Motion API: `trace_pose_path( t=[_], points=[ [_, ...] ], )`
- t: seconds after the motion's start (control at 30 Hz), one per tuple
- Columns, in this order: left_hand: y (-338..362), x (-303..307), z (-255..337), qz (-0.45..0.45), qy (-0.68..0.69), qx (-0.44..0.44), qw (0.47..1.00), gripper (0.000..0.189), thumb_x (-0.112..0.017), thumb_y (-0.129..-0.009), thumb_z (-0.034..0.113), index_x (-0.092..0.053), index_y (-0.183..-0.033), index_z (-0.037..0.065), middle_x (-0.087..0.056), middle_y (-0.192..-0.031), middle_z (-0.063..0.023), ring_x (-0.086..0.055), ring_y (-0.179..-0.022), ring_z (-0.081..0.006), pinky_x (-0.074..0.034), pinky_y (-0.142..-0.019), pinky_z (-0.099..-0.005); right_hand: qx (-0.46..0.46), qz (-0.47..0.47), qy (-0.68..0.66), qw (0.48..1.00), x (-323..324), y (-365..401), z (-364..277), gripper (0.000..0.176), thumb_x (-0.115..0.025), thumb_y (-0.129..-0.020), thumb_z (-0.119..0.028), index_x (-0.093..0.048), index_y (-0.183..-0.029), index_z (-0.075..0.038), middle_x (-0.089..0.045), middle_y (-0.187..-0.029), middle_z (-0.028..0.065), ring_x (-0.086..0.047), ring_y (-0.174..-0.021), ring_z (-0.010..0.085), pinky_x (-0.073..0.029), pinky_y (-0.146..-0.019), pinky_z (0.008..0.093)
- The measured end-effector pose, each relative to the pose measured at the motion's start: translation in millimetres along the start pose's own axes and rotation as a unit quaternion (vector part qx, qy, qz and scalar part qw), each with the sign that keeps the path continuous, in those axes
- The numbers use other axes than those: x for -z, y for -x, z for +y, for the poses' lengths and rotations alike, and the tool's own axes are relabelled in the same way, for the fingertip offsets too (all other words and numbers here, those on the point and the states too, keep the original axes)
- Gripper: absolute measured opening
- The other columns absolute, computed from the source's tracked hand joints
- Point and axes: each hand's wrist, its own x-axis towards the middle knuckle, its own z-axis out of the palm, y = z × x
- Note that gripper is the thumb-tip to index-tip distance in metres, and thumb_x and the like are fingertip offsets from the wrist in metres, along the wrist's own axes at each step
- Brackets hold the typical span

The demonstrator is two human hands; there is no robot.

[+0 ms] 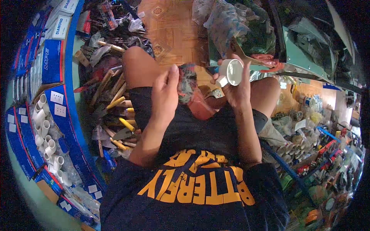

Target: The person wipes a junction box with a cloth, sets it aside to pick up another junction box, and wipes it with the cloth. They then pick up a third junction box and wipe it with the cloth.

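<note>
My right hand (238, 90) is raised over my right thigh, its fingers around a white plastic pipe fitting (232, 72). The round mouth of the fitting faces up toward me, and a shorter branch points down to the left. My left hand (165, 90) is closed at about the same height, thumb upward. A crumpled dark and red rag (187, 82) hangs at its inner side and seems gripped by the fingers, which are partly hidden. The rag is blurred. A reddish rounded thing (200, 106) shows below it between my legs.
Blue cartons (58, 98) line the left side, one full of white pipe fittings (49, 146). Wooden-handled tools and trowels (122, 134) lie beside my left leg. A green shelf (304, 54) with plastic bags stands on the right. Packed small goods (304, 146) fill the lower right.
</note>
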Motion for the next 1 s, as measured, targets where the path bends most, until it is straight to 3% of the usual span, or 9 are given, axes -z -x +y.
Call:
trace_pose_path(
  t=[0.07,0.2,0.3,0.43,0.63,0.83,0.9,0.97,1.0],
  points=[
    [-2,-8,-9,-0.012,0.122,-0.018,0.992,0.036,-0.047,-0.103,0.032,-0.066,-0.093,0.002,-0.056,-0.076,0.0064,-0.046,-0.067,-0.0014,-0.040,-0.061,-0.0198,-0.013,0.045,0.014,0.999,-3,2,1,0.048,-0.034,-0.100,-0.052,-0.046,-0.122,-0.011,-0.059,-0.105,0.0179,-0.064,-0.079,0.0315,-0.057,-0.067,0.0427],
    [-1,-30,-15,-0.109,-0.059,-0.146,0.982,0.033,-0.053,-0.098,0.025,-0.063,-0.116,0.000,-0.052,-0.090,-0.0108,-0.052,-0.088,-0.0203,-0.042,-0.079,-0.0330,-0.008,0.015,0.160,0.987,4,2,10,0.048,-0.036,-0.100,-0.051,-0.049,-0.118,-0.009,-0.061,-0.096,0.0094,-0.063,-0.078,0.0188,-0.054,-0.066,0.0339],
    [-2,-44,-17,-0.089,-0.190,-0.292,0.933,0.034,-0.055,-0.096,0.024,-0.062,-0.122,0.002,-0.049,-0.091,-0.0119,-0.050,-0.090,-0.0257,-0.041,-0.080,-0.0351,0.030,0.017,0.195,0.980,1,8,12,0.042,-0.034,-0.102,-0.046,-0.052,-0.114,-0.009,-0.057,-0.085,0.0026,-0.058,-0.069,0.0111,-0.048,-0.055,0.0249],
    [13,-43,-13,-0.114,-0.144,-0.271,0.945,0.035,-0.056,-0.094,0.024,-0.062,-0.122,0.004,-0.049,-0.092,-0.0129,-0.048,-0.091,-0.0275,-0.040,-0.081,-0.0362,0.031,0.040,0.254,0.966,-2,10,-1,0.043,-0.035,-0.102,-0.048,-0.055,-0.107,-0.010,-0.055,-0.075,0.0008,-0.052,-0.054,0.0081,-0.039,-0.040,0.0210],
    [17,-43,-30,-0.098,-0.165,-0.308,0.932,0.029,-0.064,-0.088,0.012,-0.065,-0.115,0.001,-0.053,-0.095,-0.0143,-0.054,-0.087,-0.0250,-0.045,-0.072,-0.0342,-0.117,0.070,0.067,0.988,-5,10,-3,0.052,-0.037,-0.098,-0.057,-0.056,-0.105,-0.008,-0.054,-0.064,0.0002,-0.032,-0.036,0.0049,-0.021,-0.028,0.0182],
    [18,-42,-25,-0.034,-0.110,-0.337,0.934,0.025,-0.067,-0.084,0.009,-0.068,-0.109,0.003,-0.054,-0.091,-0.0127,-0.056,-0.084,-0.0256,-0.046,-0.070,-0.0347,-0.139,0.030,-0.071,0.987,11,2,7,0.049,-0.036,-0.101,-0.048,-0.055,-0.116,-0.005,-0.061,-0.079,0.0055,-0.035,-0.037,0.0068,-0.024,-0.026,0.0197],
    [14,-41,-25,-0.063,-0.235,-0.413,0.878,0.028,-0.070,-0.081,0.013,-0.069,-0.108,0.006,-0.053,-0.091,-0.0118,-0.055,-0.083,-0.0270,-0.045,-0.070,-0.0369,-0.142,0.018,-0.088,0.986,13,1,12,0.048,-0.036,-0.101,-0.048,-0.055,-0.115,-0.006,-0.062,-0.080,0.0060,-0.036,-0.037,0.0071,-0.025,-0.026,0.0200],
    [15,-47,-18,-0.042,-0.266,-0.425,0.864,0.030,-0.071,-0.080,0.015,-0.068,-0.109,0.008,-0.052,-0.091,-0.0113,-0.055,-0.082,-0.0276,-0.045,-0.070,-0.0377,-0.119,0.037,-0.038,0.992,10,-2,19,0.059,-0.036,-0.097,-0.060,-0.057,-0.086,-0.007,-0.053,-0.061,0.0007,-0.033,-0.035,0.0053,-0.025,-0.029,0.0182],
    [15,-50,-15,-0.021,-0.296,-0.437,0.849,0.032,-0.072,-0.079,0.017,-0.068,-0.110,0.010,-0.052,-0.091,-0.0109,-0.054,-0.082,-0.0282,-0.045,-0.070,-0.0385,-0.118,0.037,-0.037,0.992,6,0,18,0.059,-0.036,-0.097,-0.060,-0.057,-0.086,-0.007,-0.053,-0.061,0.0007,-0.033,-0.035,0.0053,-0.025,-0.029,0.0182]
  ],
)
